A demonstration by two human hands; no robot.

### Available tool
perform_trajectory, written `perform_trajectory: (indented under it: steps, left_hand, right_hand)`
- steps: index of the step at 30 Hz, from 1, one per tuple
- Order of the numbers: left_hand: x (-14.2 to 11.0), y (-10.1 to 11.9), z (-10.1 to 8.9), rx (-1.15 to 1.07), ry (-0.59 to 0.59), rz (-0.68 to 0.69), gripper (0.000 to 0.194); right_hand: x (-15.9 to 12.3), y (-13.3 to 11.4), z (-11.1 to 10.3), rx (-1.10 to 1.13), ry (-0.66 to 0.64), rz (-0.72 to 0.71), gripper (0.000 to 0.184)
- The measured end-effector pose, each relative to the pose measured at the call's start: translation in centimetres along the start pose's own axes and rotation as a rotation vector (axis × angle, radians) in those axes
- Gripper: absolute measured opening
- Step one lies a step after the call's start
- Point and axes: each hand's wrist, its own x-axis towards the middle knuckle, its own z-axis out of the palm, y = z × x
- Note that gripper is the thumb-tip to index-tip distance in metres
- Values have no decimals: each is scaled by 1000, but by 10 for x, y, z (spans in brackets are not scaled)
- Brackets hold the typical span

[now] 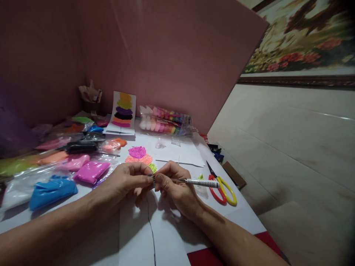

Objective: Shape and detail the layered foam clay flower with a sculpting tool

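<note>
My left hand (130,179) pinches a small dark piece (153,181) between thumb and fingertips. From the other side my right hand (176,184) closes on the same spot, its fingertips meeting the left ones. A slim tool with a black-and-white patterned handle (202,183) lies across the right hand, its thin metal shaft tucked into the fingers. Just beyond the hands, ridged clay shapes lie on white paper: magenta (137,152), salmon (138,159) and yellow-green (152,168), the last partly hidden. A thin dark line (151,229) runs down the paper below the hands.
Scissors (222,188) with red and yellow handles lie at the right. Bagged clay, including blue (52,193) and magenta (92,172), crowds the left. A colour-swatch card (123,111) leans at the back beside a clay pack (166,120). A pink panel (166,55) stands behind.
</note>
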Motion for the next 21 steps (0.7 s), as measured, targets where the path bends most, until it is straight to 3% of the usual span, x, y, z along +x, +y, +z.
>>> perform_trajectory:
  steps: [13,21]
  left_hand:
    - [-1,1,-1,-105,30,-24,7]
    - [1,4,-5,-117,128,41,6]
  right_hand:
    - [3,1,0,68,26,18,26]
    - [7,3,-5,79,77,-34,27]
